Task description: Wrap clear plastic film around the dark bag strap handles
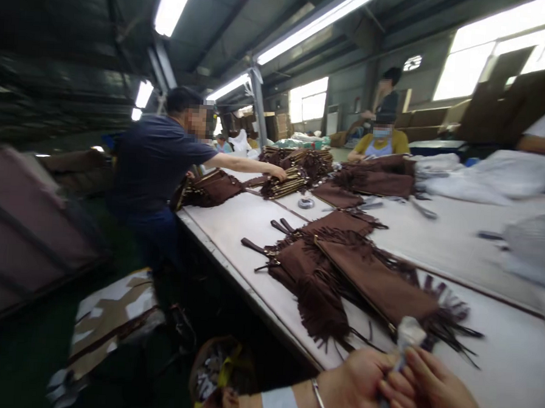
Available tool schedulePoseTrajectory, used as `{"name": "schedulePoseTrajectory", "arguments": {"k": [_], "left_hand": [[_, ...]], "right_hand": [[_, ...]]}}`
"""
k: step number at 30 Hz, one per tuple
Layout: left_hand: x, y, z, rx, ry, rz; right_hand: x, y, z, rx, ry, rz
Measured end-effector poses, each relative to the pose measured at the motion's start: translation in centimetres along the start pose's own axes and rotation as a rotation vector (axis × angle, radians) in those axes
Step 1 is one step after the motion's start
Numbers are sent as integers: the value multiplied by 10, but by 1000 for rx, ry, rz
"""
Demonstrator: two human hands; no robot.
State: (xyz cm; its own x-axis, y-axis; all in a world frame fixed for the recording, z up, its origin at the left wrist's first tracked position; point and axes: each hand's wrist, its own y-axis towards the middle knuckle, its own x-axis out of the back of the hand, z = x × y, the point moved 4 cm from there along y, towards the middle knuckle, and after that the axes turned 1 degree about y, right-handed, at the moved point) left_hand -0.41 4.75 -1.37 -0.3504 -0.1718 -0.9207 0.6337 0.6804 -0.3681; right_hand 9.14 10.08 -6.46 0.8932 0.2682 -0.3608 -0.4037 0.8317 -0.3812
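One grey tool (410, 334): at near right, above the counter (506, 362), its pale, crumpled-looking tip pointing up.
Right grip (423, 373): fingers pinching the tool just below the tip.
Left grip (367, 376): against the shaft; fingers overlap here, so I cannot tell whether it pinches.
Brown fringed pouch (378, 276): flat just beyond the tip, partly over other pouches to its left.
Snag or smear: the tip might catch the pouch's zip or fringe if both hands drift far-ward, since they look almost touching.
Slip: the smooth-looking shaft could turn if the pinch slackens.
Far pile (296, 181): stacked pouches, a co-worker's hand (278, 172) on them.
Unclear: the tool's lower end, cut off or covered; the tip's material, blurred.
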Motion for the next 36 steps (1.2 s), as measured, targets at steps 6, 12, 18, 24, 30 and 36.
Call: {"name": "schedulePoseTrajectory", "arguments": {"k": [6,12,18,24,30,36], "left_hand": [[-12,1,7,10,-136,115],[2,4,-1,-108,304,-133],[24,2,-12,-364,1010,-550],[24,-3,-2,-360,1079,-588],[25,-2,1,-364,827,-510],[17,0,3,-416,1059,-607]], "right_hand": [[-21,-6,23,42,212,66],[-2,-6,26,85,70,58],[36,5,55,251,-402,-243],[29,17,67,301,-735,-72],[19,16,73,437,-1094,-96],[35,15,76,432,-1152,-350]]}}
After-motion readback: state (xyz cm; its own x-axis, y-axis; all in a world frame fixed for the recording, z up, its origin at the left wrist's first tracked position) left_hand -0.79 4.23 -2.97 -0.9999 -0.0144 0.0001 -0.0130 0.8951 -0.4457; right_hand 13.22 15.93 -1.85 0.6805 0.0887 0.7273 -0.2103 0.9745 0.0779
